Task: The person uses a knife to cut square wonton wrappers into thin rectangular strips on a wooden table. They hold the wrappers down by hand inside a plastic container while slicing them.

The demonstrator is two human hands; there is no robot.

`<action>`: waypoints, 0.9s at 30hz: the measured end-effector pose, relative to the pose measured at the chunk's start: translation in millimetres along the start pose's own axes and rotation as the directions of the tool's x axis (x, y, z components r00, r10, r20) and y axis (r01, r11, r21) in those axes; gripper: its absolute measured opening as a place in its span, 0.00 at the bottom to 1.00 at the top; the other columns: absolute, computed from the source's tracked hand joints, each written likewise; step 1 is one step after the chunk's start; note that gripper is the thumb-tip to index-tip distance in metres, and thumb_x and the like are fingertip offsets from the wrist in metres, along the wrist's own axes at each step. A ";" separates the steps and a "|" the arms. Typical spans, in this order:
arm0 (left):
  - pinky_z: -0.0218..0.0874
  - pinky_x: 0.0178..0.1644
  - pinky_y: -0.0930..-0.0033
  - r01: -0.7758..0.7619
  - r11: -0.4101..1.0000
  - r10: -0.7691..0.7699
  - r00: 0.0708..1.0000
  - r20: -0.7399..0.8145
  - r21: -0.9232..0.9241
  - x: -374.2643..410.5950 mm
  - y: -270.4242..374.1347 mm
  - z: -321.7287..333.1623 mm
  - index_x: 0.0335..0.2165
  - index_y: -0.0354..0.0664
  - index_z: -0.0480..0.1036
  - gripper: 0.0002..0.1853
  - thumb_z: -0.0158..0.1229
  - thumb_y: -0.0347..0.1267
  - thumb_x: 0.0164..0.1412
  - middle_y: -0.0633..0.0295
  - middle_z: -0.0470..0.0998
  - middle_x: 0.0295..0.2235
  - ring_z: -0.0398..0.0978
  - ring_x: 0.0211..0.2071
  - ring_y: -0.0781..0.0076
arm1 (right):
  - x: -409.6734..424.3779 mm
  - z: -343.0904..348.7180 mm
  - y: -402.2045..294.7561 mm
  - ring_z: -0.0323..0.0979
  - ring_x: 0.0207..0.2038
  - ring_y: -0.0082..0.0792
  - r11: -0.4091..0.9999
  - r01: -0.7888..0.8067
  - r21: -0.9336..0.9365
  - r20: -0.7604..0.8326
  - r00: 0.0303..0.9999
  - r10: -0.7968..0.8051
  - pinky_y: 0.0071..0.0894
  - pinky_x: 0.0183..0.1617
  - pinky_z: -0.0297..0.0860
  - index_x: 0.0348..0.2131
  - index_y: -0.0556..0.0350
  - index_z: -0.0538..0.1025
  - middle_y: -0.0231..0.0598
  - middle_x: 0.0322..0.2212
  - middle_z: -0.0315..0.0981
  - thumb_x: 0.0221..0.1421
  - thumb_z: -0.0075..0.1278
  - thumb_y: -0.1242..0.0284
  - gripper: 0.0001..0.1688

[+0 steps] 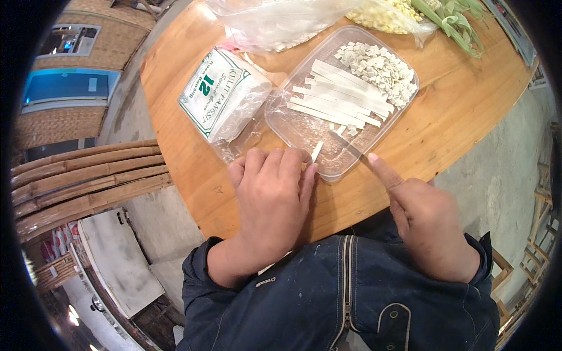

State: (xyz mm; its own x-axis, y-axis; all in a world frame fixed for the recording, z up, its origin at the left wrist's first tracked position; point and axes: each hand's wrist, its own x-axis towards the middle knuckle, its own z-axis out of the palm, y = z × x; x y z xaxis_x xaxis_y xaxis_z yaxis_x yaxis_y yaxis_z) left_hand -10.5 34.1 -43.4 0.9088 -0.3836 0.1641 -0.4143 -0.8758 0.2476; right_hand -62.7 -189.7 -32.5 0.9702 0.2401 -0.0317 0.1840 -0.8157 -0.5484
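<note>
My left hand (274, 195) pinches a short pale strip of wonton wrapper (317, 151) at the near side of a clear plastic lid or shallow tray (336, 176). In my right hand (419, 217) is a knife, its blade (349, 146) over the tray and my index finger stretched along it. A few cut bits (351, 130) lie by the blade tip. Beyond them, long wrapper strips (342, 94) lie stacked across the tray. Small cut squares (377, 68) are heaped in its far right corner. The knife handle is hidden in my grip.
Left of the tray lies a plastic pack of wonton wrappers (228, 94) bearing print. At the wooden table's (456, 101) far side are a clear plastic bag (285, 19), a bag of yellow corn kernels (386, 17) and green husks (456, 22). Bamboo poles (92, 177) run along the left.
</note>
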 end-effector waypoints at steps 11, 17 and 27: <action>0.54 0.44 0.61 -0.005 0.990 0.004 1.000 -0.003 -0.143 3.0 -10.4 5.1 0.34 0.46 0.79 0.06 0.66 0.30 0.56 0.65 0.78 0.29 0.70 0.33 0.63 | 4.2 -4.9 -0.7 0.70 0.20 0.39 0.998 0.037 -0.057 0.015 0.999 -0.036 0.38 0.25 0.67 0.61 0.41 0.73 0.40 0.18 0.65 0.51 0.57 0.83 0.38; 0.54 0.44 0.61 0.001 0.987 0.000 1.000 0.008 -0.161 5.3 -10.6 4.6 0.34 0.45 0.79 0.05 0.66 0.30 0.57 0.64 0.78 0.28 0.69 0.33 0.63 | 3.2 -4.3 -0.3 0.69 0.19 0.37 0.996 0.057 -0.075 0.021 0.998 -0.056 0.38 0.24 0.67 0.62 0.41 0.73 0.37 0.17 0.64 0.51 0.57 0.82 0.38; 0.53 0.44 0.61 0.007 0.984 -0.003 1.000 0.024 -0.176 5.6 -10.0 3.1 0.35 0.46 0.79 0.06 0.66 0.30 0.56 0.64 0.78 0.29 0.69 0.34 0.63 | -0.5 1.1 -8.5 0.68 0.19 0.33 0.950 0.067 -0.304 0.016 0.998 -0.065 0.40 0.43 0.70 0.60 0.42 0.75 0.31 0.19 0.62 0.53 0.52 0.76 0.34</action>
State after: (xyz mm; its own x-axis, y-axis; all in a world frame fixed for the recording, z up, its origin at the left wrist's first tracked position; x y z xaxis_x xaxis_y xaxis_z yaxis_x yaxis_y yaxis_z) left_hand -1.2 39.8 -47.9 0.9110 -0.3879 0.1399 -0.4097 -0.8134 0.4129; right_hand -64.9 -182.3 -28.7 0.9536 0.3009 -0.0094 0.2875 -0.9193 -0.2689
